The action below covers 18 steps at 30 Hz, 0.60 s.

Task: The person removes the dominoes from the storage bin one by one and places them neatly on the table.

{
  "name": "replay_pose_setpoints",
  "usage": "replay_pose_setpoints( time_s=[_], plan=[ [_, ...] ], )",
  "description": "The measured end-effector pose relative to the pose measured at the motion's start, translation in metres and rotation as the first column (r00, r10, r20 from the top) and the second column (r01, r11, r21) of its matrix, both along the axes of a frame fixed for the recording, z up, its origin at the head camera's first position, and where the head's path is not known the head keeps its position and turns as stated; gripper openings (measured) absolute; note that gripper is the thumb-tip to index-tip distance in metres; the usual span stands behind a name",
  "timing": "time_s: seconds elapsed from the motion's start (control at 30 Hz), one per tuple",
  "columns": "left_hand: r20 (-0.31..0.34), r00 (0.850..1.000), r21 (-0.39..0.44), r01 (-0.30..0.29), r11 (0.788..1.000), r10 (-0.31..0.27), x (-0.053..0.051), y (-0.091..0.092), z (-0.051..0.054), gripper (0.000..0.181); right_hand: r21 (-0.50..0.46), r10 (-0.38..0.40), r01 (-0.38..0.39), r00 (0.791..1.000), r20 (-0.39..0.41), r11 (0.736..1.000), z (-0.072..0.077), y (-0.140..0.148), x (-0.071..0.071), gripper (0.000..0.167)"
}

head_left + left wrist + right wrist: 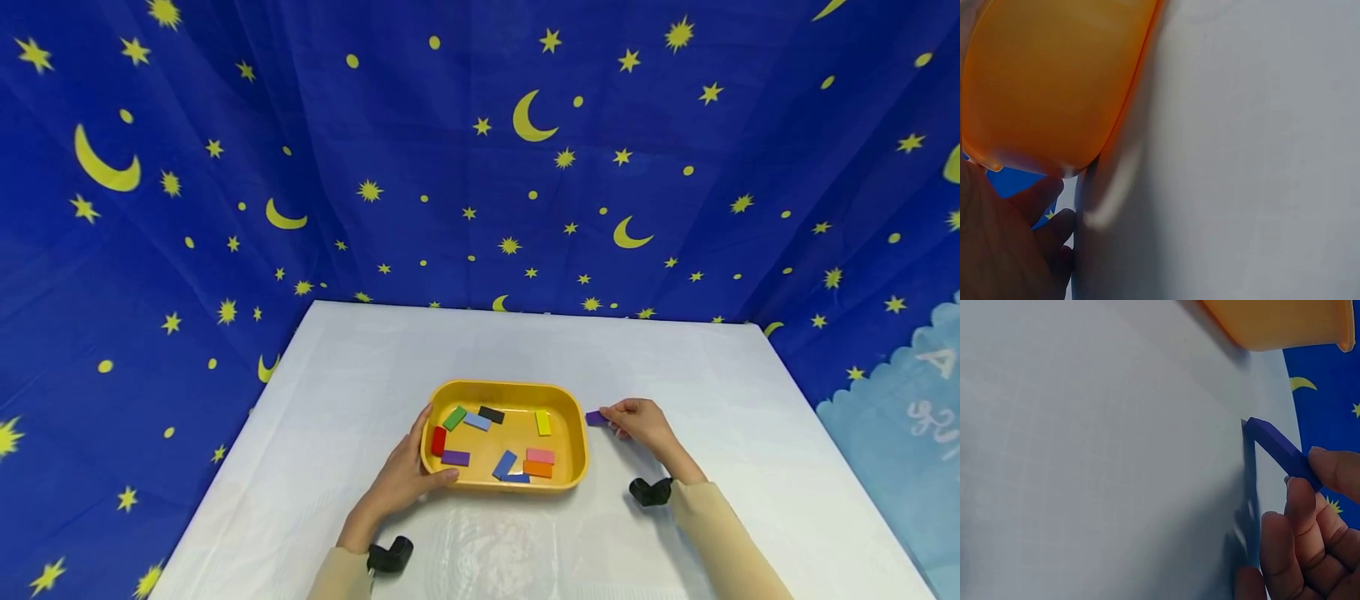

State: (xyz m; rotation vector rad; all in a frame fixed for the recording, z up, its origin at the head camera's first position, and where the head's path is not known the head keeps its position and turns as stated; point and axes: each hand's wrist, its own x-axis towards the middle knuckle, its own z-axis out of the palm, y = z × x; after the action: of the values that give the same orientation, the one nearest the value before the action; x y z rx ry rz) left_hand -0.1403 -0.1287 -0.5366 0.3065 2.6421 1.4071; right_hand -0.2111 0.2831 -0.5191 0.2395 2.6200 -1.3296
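Just off the right end of a yellow tray (510, 487), my right hand (639, 423) pinches a purple domino-shaped block (1282, 449) by one end, between thumb and fingers. The block's other end points toward the tray, at or just above the table. At the tray's left end, my left hand (405, 473) holds it, thumb along the front rim and fingers against the left side. Inside lie several loose blocks, including a red block (438, 441), another purple block (455, 458), a green block (454, 417), a black block (491, 414) and a yellow block (542, 422).
Also in the tray are a light blue block (477, 422), a pink block (540, 456), an orange block (537, 469) and two darker blue ones. A white-covered table (750, 400) lies beneath. Behind and beside it hangs a blue curtain (450, 150) with moons and stars.
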Motion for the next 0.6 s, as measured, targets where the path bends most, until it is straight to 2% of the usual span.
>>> replay_pose_setpoints(
  time_s=[0.27,0.6],
  plan=[
    [0.005,1.000,-0.005,0.002,1.000,-0.002,0.0001,0.0011,0.0019,0.108,0.077,-0.028,0.026,0.999,0.028,0.997,0.0024,-0.0003,0.0008,0.036],
    [0.016,1.000,-0.018,0.000,1.000,0.000,-0.0001,-0.0002,0.0005,0.108,0.193,-0.022,0.013,0.999,0.047,0.981,0.0025,0.0024,0.0011,0.039]
  ],
)
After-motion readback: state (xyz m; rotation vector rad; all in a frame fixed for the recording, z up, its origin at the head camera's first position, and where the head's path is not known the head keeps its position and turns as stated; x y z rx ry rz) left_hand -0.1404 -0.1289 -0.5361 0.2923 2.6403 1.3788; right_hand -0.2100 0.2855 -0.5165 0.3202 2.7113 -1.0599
